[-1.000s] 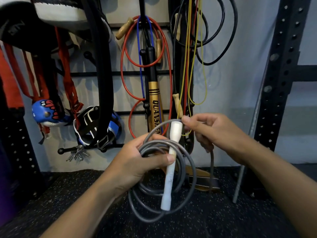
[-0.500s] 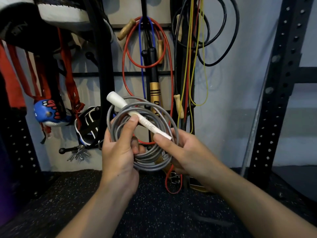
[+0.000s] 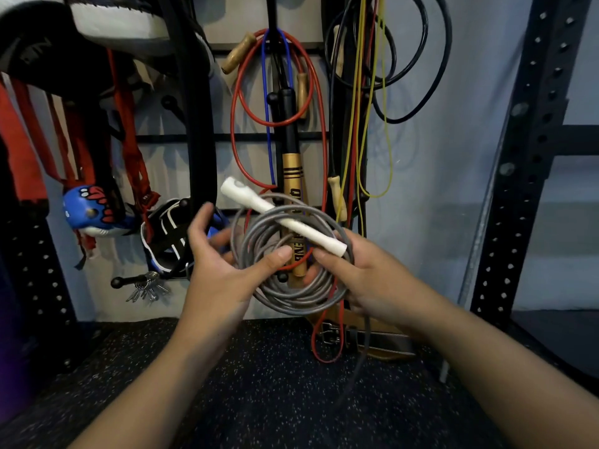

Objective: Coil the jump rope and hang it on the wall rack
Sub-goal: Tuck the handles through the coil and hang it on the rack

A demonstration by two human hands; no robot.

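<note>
The grey jump rope [image 3: 291, 296] is wound into a round coil in front of the wall rack [image 3: 162, 137]. Its white handle [image 3: 285, 218] lies slanted across the top of the coil. My right hand [image 3: 366, 280] grips the coil's right side, by the handle's lower end. A loose grey tail [image 3: 364, 338] hangs from that hand toward the floor. My left hand [image 3: 220, 270] is at the coil's left side with its fingers spread and blurred. Only its thumb rests against the loops.
Red and blue ropes [image 3: 236, 124], a gold and black bat [image 3: 291, 176] and yellow and black cords [image 3: 385, 92] hang on the rack. A bare peg with metal clips [image 3: 136, 283] sticks out low left. A leather belt [image 3: 372, 338] lies on the speckled floor. A black upright [image 3: 525, 157] stands at right.
The coil went from hanging low, through a raised position at left, to the centre. My left hand let go and spread its fingers. My right hand now holds the coil.
</note>
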